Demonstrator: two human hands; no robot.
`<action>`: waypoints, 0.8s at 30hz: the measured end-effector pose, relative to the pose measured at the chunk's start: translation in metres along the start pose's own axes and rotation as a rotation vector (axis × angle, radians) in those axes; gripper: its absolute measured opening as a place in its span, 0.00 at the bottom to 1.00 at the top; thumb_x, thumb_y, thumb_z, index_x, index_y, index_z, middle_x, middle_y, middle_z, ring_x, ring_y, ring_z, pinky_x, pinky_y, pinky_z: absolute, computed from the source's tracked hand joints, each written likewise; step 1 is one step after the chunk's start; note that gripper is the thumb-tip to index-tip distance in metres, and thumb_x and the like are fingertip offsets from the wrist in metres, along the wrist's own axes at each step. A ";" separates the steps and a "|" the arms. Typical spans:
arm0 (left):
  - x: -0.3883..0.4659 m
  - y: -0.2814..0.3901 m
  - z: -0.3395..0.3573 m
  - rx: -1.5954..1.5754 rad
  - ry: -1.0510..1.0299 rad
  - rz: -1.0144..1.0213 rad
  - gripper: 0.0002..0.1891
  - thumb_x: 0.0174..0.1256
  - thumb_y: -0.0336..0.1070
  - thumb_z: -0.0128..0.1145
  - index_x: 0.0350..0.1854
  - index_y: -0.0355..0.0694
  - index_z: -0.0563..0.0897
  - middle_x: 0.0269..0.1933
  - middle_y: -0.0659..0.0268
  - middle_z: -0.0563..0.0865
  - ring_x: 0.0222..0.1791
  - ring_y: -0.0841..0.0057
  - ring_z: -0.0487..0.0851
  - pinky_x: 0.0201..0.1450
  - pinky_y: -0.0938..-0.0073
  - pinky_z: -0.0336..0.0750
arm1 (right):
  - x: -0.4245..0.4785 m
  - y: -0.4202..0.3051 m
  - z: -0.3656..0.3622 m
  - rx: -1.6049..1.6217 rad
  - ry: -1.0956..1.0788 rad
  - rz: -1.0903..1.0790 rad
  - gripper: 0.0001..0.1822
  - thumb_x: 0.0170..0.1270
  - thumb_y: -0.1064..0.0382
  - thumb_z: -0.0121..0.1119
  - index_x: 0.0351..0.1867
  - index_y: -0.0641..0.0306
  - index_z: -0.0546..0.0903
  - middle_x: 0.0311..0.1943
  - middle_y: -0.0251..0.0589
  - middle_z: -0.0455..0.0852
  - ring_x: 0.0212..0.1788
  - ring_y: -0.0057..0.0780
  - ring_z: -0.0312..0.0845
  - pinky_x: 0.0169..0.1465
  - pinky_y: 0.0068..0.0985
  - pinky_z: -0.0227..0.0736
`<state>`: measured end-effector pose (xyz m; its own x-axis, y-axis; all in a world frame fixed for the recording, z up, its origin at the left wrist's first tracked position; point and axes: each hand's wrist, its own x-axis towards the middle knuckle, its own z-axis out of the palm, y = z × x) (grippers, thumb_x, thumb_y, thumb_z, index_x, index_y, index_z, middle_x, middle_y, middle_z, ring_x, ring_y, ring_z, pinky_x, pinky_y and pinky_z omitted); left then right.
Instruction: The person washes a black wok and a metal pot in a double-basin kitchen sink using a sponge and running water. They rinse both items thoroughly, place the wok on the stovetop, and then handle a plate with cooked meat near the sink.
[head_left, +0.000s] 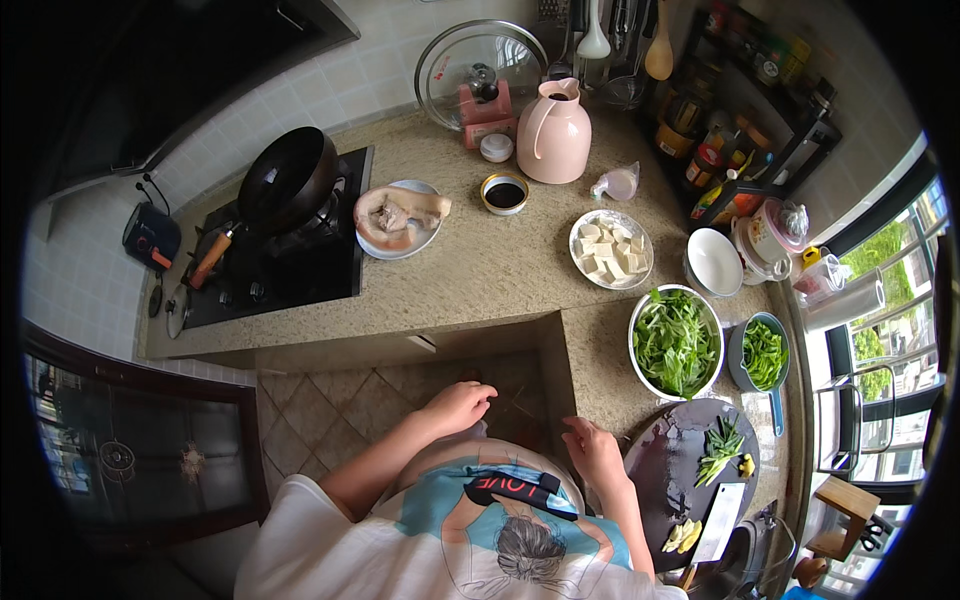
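My left hand (459, 407) hangs in front of my body over the floor, holding nothing, its fingers loosely curled. My right hand (594, 450) is beside the counter edge, left of a round dark cutting board (660, 465), and it holds nothing that I can see. On the board lie chopped green onions (721, 448), a piece of ginger (746, 466), pale slices (682, 535) and a cleaver (720, 521). Above the board stand a metal bowl of leafy greens (676, 342) and a blue-grey handled strainer of greens (762, 352). Cubed tofu (611, 250) fills a plate.
A wok (289, 180) sits on the gas stove (300, 266). Beside it, a plate (420, 250) holds raw meat (394, 217). A bowl of dark liquid (505, 194), a pink jug (555, 139) and a white bowl (714, 262) stand on the counter. A sink (739, 555) is at lower right.
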<state>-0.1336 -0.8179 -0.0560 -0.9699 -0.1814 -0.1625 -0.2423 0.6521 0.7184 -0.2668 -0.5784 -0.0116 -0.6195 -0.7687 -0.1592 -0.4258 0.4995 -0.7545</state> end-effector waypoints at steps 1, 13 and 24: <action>0.007 -0.003 -0.004 0.013 -0.015 0.005 0.11 0.59 0.31 0.51 0.43 0.38 0.78 0.35 0.58 0.81 0.36 0.63 0.80 0.40 0.67 0.74 | 0.003 -0.001 0.001 -0.007 0.009 0.021 0.13 0.55 0.66 0.58 0.43 0.63 0.78 0.31 0.50 0.81 0.32 0.46 0.79 0.36 0.35 0.74; 0.058 -0.067 -0.073 -0.127 0.066 0.104 0.09 0.58 0.29 0.52 0.41 0.36 0.78 0.31 0.59 0.82 0.31 0.67 0.81 0.36 0.70 0.75 | 0.084 -0.055 0.030 -0.048 0.026 0.041 0.12 0.56 0.69 0.57 0.42 0.66 0.78 0.31 0.50 0.81 0.30 0.40 0.80 0.33 0.28 0.74; 0.059 -0.151 -0.159 -1.334 0.507 -0.551 0.11 0.69 0.38 0.47 0.47 0.37 0.72 0.36 0.59 0.81 0.35 0.73 0.81 0.40 0.71 0.79 | 0.182 -0.115 0.062 -0.063 -0.052 -0.037 0.12 0.55 0.67 0.57 0.42 0.64 0.78 0.31 0.49 0.81 0.32 0.43 0.79 0.35 0.33 0.74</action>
<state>-0.1500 -1.0444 -0.0666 -0.5918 -0.5777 -0.5622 -0.0915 -0.6448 0.7589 -0.2899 -0.8005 0.0069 -0.5681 -0.8060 -0.1660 -0.4896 0.4932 -0.7191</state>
